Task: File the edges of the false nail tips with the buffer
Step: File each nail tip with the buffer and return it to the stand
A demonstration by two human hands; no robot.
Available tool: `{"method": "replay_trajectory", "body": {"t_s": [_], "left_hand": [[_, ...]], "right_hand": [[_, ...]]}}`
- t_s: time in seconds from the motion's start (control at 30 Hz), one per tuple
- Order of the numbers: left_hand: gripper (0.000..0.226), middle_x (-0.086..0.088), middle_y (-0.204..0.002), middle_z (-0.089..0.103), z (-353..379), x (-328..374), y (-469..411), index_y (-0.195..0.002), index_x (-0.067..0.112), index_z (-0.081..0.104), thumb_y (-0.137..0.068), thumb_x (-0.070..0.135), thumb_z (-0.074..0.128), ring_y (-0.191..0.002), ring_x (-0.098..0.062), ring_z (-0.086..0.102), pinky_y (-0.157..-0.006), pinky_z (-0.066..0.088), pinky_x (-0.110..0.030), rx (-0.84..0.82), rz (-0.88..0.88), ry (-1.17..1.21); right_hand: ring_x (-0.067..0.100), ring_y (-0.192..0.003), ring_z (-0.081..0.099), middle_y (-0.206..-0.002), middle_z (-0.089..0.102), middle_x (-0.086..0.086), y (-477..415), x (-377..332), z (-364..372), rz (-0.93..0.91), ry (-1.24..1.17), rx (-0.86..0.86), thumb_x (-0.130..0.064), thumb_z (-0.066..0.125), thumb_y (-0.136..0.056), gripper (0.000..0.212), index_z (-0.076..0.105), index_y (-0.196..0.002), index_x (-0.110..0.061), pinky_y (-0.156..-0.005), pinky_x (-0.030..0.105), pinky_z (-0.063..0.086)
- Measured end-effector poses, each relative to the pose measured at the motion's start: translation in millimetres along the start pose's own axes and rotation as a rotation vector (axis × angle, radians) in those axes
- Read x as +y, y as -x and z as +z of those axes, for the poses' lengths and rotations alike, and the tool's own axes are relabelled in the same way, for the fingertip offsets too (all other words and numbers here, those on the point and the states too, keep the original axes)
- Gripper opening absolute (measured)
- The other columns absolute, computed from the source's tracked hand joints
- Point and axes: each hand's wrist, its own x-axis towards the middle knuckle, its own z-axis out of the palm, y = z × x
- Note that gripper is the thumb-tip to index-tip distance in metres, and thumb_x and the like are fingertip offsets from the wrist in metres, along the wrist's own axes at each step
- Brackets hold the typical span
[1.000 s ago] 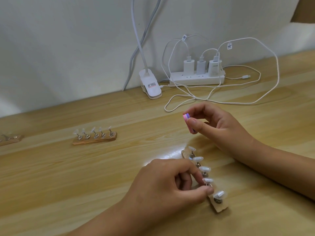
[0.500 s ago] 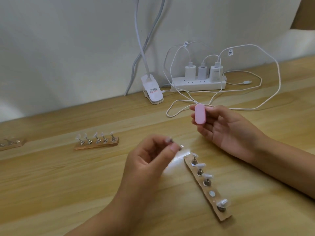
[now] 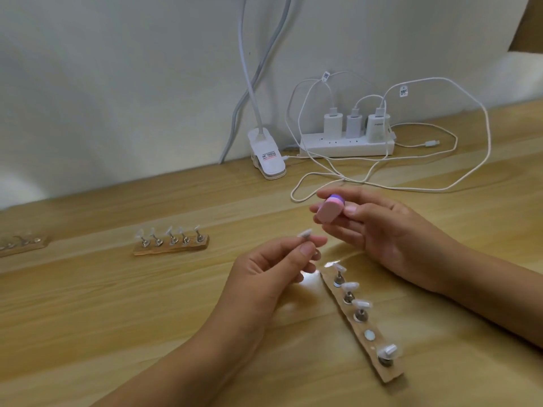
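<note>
My left hand (image 3: 264, 274) pinches a clear false nail tip (image 3: 304, 232) on its small metal stand, raised above the table. My right hand (image 3: 382, 230) holds a small pink buffer block (image 3: 329, 212) with a purple layer, just up and right of the tip, a short gap between them. Below both hands lies a wooden holder strip (image 3: 390, 373) with several nail tips on stands and one bare magnet spot (image 3: 369, 335).
A second wooden strip of nail tips (image 3: 172, 242) lies to the left, a third (image 3: 22, 245) at the left edge. At the back by the wall stand a white lamp clamp (image 3: 269, 160), a power strip (image 3: 346, 145) with chargers, and looping white cables (image 3: 411, 188).
My left hand pulled one nail tip stand off the near strip and lifted it toward the buffer. My right hand turned the buffer and tilted it over the tip.
</note>
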Motion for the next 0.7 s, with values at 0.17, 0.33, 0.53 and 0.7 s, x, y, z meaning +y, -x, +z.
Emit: {"method": "replay_trajectory", "body": {"t_s": [0.17, 0.33, 0.53, 0.7], "left_hand": [[0.014, 0.001, -0.079, 0.074, 1, -2, 2, -0.091, 0.026, 0.079, -0.080, 0.032, 0.073, -0.071, -0.004, 0.065, -0.064, 0.048, -0.013, -0.011, 0.008, -0.086], [0.010, 0.003, -0.074, 0.072, 0, -3, 2, -0.086, 0.027, 0.078, -0.079, 0.031, 0.073, -0.071, -0.003, 0.065, -0.066, 0.048, -0.012, -0.035, 0.033, -0.124], [0.009, 0.006, -0.069, 0.070, 1, -4, 3, -0.080, 0.027, 0.077, -0.076, 0.034, 0.074, -0.068, -0.002, 0.063, -0.066, 0.047, -0.011, -0.017, 0.056, -0.145], [0.013, 0.003, -0.070, 0.071, 2, -3, 4, -0.083, 0.026, 0.078, -0.076, 0.034, 0.070, -0.066, -0.003, 0.065, -0.063, 0.047, -0.011, 0.003, 0.062, -0.145]], "right_hand": [[0.018, -0.123, 0.061, -0.124, 0.068, 0.006, 12, 4, 9, -0.253, 0.334, 0.036, -0.010, 0.057, -0.095, 0.028, 0.067, -0.121, -0.011, -0.102, 0.025, 0.047], [0.018, -0.120, 0.058, -0.122, 0.063, 0.008, 21, 9, 20, -0.464, 0.815, -0.058, -0.013, 0.058, -0.096, 0.027, 0.065, -0.122, -0.012, -0.099, 0.027, 0.047], [0.014, -0.117, 0.059, -0.121, 0.064, 0.003, 20, 10, 18, -0.510, 0.938, -0.059, -0.012, 0.058, -0.094, 0.029, 0.065, -0.122, -0.014, -0.097, 0.021, 0.044], [0.017, -0.120, 0.058, -0.121, 0.065, 0.002, 20, 11, 17, -0.492, 0.937, -0.080, -0.014, 0.055, -0.097, 0.026, 0.067, -0.119, -0.013, -0.100, 0.024, 0.044]]}}
